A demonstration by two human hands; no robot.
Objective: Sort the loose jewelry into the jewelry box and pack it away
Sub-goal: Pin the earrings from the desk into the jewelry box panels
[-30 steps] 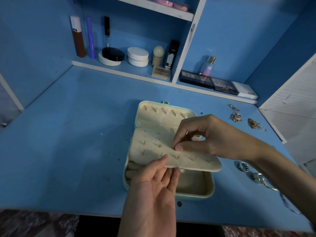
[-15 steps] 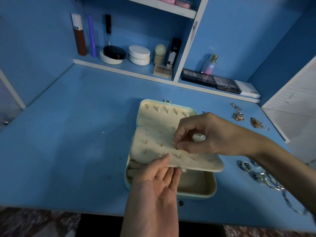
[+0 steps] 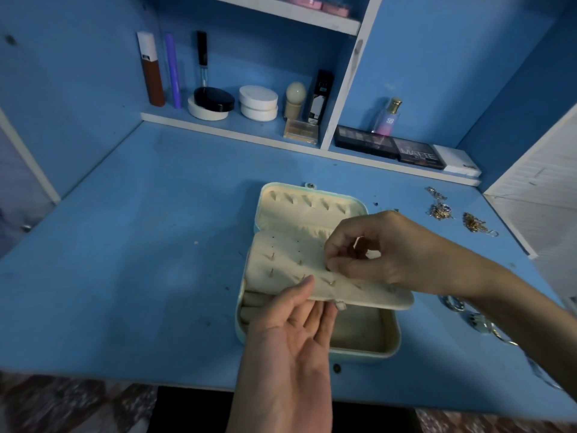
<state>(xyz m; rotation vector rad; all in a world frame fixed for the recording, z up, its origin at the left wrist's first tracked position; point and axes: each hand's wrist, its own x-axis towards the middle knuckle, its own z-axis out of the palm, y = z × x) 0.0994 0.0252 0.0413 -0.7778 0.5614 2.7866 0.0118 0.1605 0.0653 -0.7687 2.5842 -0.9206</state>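
Observation:
A pale teal jewelry box (image 3: 392, 348) lies open on the blue desk, its cream lid (image 3: 312, 198) folded back. My left hand (image 3: 290, 339), palm up, holds the cream earring panel (image 3: 287, 260) raised over the box, thumb on top and fingers beneath. Several gold studs are stuck in the panel. My right hand (image 3: 390, 251) pinches a small earring at the panel's middle; the piece is mostly hidden by my fingers. Loose gold chains (image 3: 440, 210) and another gold chain (image 3: 474, 223) lie to the right. Rings (image 3: 452, 303) sit beside my right forearm.
Along the back shelf stand cosmetics: tubes (image 3: 151, 70), round compacts (image 3: 258, 103), a perfume bottle (image 3: 388, 117) and eyeshadow palettes (image 3: 390, 145). A white louvred panel (image 3: 546, 189) borders the desk on the right. The desk's front edge runs just below the box.
My right hand's fingers have shifted slightly on the panel, still pinching at the same spot. My left hand keeps holding the panel up.

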